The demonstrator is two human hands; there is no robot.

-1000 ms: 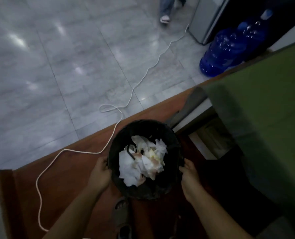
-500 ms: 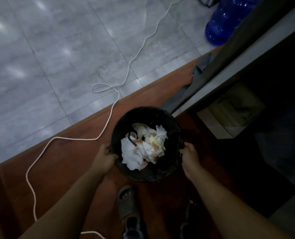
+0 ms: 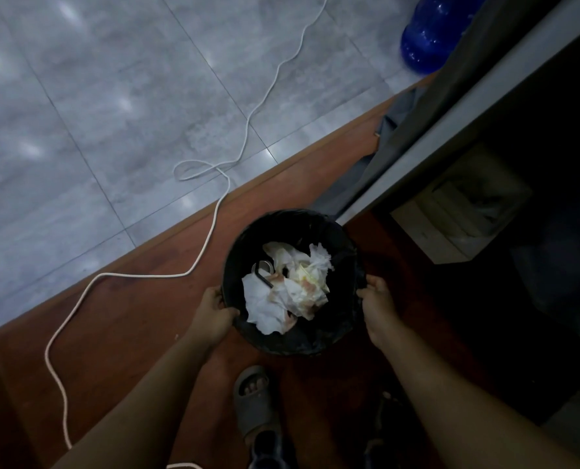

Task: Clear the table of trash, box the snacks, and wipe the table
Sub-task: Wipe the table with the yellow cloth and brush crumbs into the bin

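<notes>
Head view, looking down. The grey tiled floor fills the far left; a reddish wooden floor strip runs across the near half. At far right a dark counter edge slants across, with a blue water bottle beyond it and a pale bin in shadow beneath it. A white cable trails from the tiles onto the wood. The black trash bin, lined with a dark bag, sits centre-near above the wood, just left of the counter edge, and holds crumpled white tissues stained orange. The left hand grips the bin's left rim, fingers curled around it; the right hand grips the right rim likewise. A foot in a grey slipper stands just near of the bin. Compared with half a second ago, both hands keep the same grip and the bin has barely shifted; compared with a second ago, the view has tilted down, so less of the far floor appears.
</notes>
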